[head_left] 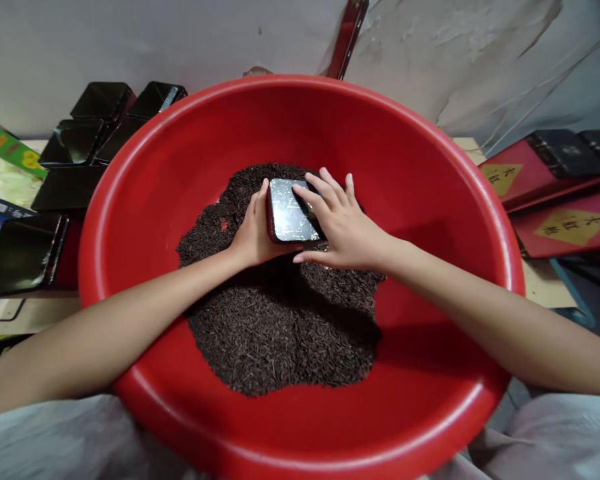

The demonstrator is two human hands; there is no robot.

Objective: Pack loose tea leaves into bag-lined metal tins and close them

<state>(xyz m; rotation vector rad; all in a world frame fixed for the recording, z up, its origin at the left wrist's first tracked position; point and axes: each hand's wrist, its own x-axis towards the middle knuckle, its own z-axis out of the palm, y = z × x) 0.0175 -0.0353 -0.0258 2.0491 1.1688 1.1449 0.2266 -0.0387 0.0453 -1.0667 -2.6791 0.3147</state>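
Over a heap of dark loose tea leaves (275, 340), my left hand (255, 233) is closed around the side of a tea tin (287, 210). The tin's glossy square face is turned up, with small specks scattered on it and light reflecting off it. My right hand (347, 230) lies over the tin's right part with its fingers spread. Its index finger reaches across that face; whether it touches cannot be made out. The heap sits in a large red plastic basin (420, 167) between my forearms. My right hand hides part of the tin's right edge.
Several dark, glossy square tins (73, 143) stand left of the basin, near a green patterned box (13, 153). At right lie red tins with yellow diamond labels (575, 227) and black ends. A wall (180, 33) rises behind.
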